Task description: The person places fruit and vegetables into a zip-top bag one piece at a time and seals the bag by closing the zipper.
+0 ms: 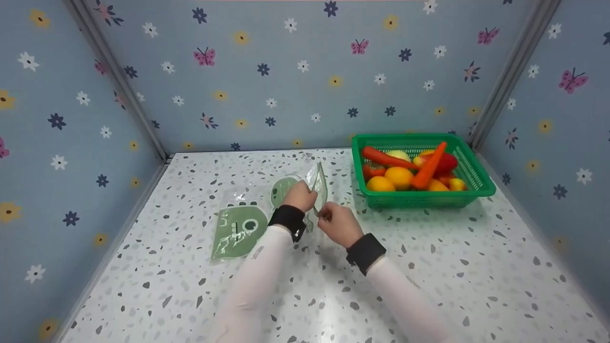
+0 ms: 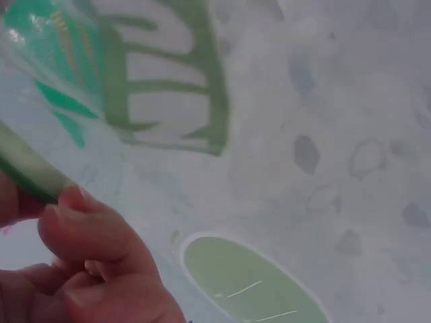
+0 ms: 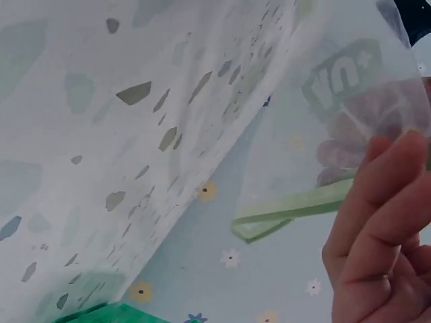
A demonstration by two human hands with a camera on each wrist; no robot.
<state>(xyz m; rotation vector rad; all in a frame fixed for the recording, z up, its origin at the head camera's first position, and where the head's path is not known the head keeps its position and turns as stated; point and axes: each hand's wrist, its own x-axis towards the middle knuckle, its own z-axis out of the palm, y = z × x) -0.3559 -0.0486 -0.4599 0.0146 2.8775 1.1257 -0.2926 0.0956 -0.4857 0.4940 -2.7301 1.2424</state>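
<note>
Between my two hands stands a clear zip bag (image 1: 321,186) with green print and a green strip along its opening. My left hand (image 1: 300,196) pinches the far part of that edge, and my right hand (image 1: 340,223) pinches the nearer end. In the right wrist view, the green strip (image 3: 296,210) runs into the right fingers, with the left fingers blurred behind the clear plastic. Green lettering on the bag (image 2: 168,87) shows in the left wrist view. Left of my hands, a green cartoon-face bag (image 1: 238,233) lies flat; a second green bag (image 1: 277,191) lies partly under my left hand.
A green plastic basket (image 1: 424,201) stands at the back right, holding carrots (image 1: 429,166), orange round fruit (image 1: 399,178) and other produce. Patterned panels (image 1: 286,95) wall in the speckled white table (image 1: 333,305) at the back and both sides.
</note>
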